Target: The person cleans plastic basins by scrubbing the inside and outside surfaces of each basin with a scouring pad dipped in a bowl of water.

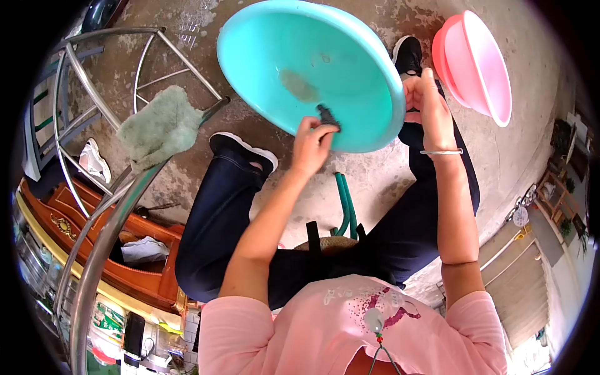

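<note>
A large turquoise basin (369,75) is tilted in front of me, with a brownish patch (299,85) on its inner bottom. Between the fingers of my left hand (312,147) is a small dark grey crumpled piece (327,117), cloth-like, held just over the basin's near inner wall. My right hand (432,103), with a bangle on its wrist, is at the basin's right rim. Its fingers are curled against the rim and partly hidden, and appear to grip it.
Pink basins (478,69), nested together, stand at the upper right. On the left, a metal-tube frame (100,250) carries a grey-green cloth (161,128). Behind it lies an orange-brown wooden piece (144,250) with an opening. Green tube legs (344,203) show between my knees on the concrete floor (300,212).
</note>
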`<act>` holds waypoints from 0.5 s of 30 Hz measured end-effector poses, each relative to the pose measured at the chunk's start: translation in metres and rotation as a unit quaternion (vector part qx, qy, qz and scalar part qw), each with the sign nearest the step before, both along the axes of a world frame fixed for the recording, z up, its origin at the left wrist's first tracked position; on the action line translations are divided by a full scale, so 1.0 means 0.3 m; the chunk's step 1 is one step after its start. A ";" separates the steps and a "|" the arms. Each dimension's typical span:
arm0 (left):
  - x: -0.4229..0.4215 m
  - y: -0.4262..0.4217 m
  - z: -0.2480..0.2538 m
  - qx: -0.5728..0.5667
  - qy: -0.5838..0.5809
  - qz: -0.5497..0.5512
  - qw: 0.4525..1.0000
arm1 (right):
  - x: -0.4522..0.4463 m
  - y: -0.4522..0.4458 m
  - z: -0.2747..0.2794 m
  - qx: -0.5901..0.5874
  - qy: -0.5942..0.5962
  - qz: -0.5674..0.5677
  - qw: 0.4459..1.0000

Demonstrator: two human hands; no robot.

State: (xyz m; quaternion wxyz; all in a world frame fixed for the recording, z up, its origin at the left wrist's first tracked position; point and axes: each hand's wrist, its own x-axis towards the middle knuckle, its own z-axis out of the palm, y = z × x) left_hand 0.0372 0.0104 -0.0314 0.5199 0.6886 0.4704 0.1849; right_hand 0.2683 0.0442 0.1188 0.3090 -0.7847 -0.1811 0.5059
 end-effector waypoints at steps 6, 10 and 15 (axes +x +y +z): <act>0.262 0.043 0.359 0.157 -0.161 0.062 0.972 | 0.015 0.014 0.006 0.052 0.145 -0.088 0.984; 0.311 0.120 0.319 0.274 -0.116 0.005 0.955 | -0.045 0.010 -0.031 0.124 0.068 -0.131 0.981; 0.331 0.210 0.311 0.353 -0.087 -0.009 0.932 | -0.059 0.025 -0.001 0.205 0.056 -0.121 0.970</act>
